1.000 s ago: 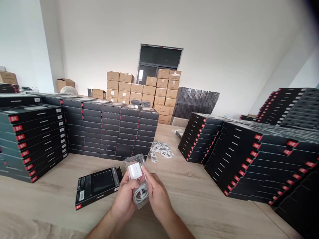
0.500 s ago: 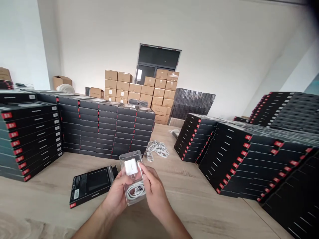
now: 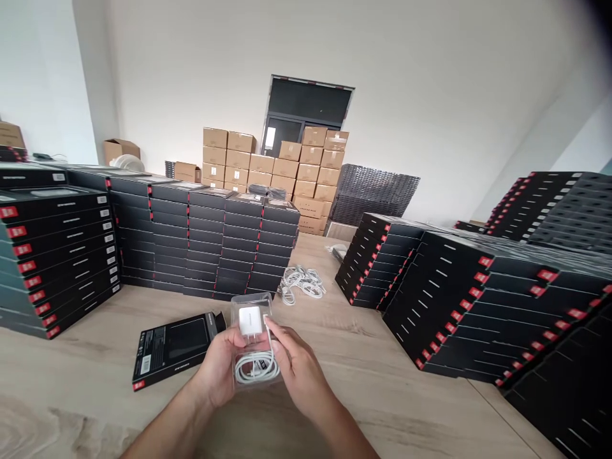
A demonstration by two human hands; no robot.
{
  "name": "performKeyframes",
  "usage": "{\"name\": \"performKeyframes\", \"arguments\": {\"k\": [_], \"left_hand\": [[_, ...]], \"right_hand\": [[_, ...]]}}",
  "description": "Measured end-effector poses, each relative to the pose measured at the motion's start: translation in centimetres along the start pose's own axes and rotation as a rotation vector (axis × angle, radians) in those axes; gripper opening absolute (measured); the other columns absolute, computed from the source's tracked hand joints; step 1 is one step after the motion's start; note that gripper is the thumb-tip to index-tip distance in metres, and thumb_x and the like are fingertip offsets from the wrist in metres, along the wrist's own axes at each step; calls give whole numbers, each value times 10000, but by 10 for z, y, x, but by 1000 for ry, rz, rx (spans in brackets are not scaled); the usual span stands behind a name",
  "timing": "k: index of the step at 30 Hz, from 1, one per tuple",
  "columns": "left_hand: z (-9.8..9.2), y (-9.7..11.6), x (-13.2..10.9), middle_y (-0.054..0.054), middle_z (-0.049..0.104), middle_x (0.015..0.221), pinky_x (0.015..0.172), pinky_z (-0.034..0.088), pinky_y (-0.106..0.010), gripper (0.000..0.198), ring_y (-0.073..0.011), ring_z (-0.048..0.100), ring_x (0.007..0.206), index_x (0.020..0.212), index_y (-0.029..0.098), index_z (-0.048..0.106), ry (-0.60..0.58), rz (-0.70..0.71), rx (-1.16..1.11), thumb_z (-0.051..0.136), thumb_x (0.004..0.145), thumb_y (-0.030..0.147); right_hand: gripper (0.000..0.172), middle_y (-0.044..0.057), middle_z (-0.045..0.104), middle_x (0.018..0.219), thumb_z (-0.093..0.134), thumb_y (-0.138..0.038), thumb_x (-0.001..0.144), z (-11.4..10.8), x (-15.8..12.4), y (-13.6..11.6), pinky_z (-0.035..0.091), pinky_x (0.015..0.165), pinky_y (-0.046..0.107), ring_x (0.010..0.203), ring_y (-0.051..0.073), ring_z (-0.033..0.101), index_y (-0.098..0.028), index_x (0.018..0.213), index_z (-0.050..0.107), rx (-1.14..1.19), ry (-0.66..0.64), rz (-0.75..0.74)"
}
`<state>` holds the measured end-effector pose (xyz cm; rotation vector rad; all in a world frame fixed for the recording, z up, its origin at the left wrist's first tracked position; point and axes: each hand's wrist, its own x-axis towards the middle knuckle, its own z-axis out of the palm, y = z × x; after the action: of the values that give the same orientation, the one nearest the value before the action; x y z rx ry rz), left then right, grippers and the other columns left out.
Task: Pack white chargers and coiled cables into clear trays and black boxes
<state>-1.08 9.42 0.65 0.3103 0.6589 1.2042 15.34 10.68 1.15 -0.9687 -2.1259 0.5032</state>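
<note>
A clear plastic tray (image 3: 238, 305) is held up over the table. In its upper part sits a white charger plug (image 3: 250, 320), and a coiled white cable (image 3: 257, 368) fills the lower part. My left hand (image 3: 222, 363) is closed round the tray's left side, thumb over its middle near the plug's prongs. My right hand (image 3: 297, 363) pinches the end of the white cable at the tray's right side, beside the charger. The undersides of both hands are hidden. Left of them on the table lies a black box (image 3: 176, 347) with its end flap raised.
Several white cables (image 3: 302, 284) lie in a heap beyond my hands. Stacked black boxes (image 3: 205, 242) form a wall behind, and more black boxes (image 3: 440, 293) stand on the right. Cardboard cartons (image 3: 282, 172) are piled near the far wall.
The tray has turned to face me more squarely, showing more of the cable coil. Both hands stay on it, with the right fingers still at the cable end.
</note>
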Motion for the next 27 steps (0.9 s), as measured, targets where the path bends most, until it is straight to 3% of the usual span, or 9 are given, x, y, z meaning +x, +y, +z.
{"name": "performKeyframes", "arguments": {"k": [11, 20, 23, 27], "left_hand": [[3, 2, -1, -165, 744, 792, 641, 515, -379, 344, -299, 702, 686, 832, 70, 681, -84, -89, -42, 532, 536, 166], [9, -5, 0, -74, 744, 845, 678, 528, -358, 425, -260, 705, 763, 938, 152, 643, 15, 147, -25, 532, 533, 92], [15, -8, -3, -60, 740, 841, 674, 529, -340, 466, -248, 703, 772, 966, 164, 638, 32, 217, -17, 534, 520, 75], [22, -13, -10, -36, 731, 798, 656, 519, -300, 514, -238, 700, 790, 1010, 179, 634, 59, 282, -24, 530, 518, 74]], "right_hand": [[425, 23, 687, 1197, 376, -270, 976, -8, -5, -12, 527, 906, 316, 1049, 194, 653, -308, 1386, 480, -91, -31, 83], [502, 34, 718, 1011, 387, -215, 955, 7, -5, -3, 556, 753, 320, 883, 213, 669, -362, 1435, 385, -335, 56, 6], [529, 45, 715, 998, 381, -181, 942, 13, -5, 0, 562, 731, 308, 872, 210, 669, -346, 1445, 372, -303, 79, 19], [623, 48, 699, 1094, 386, -79, 866, 21, -2, 1, 564, 814, 317, 955, 205, 671, -310, 1445, 384, -169, 116, 32]]}}
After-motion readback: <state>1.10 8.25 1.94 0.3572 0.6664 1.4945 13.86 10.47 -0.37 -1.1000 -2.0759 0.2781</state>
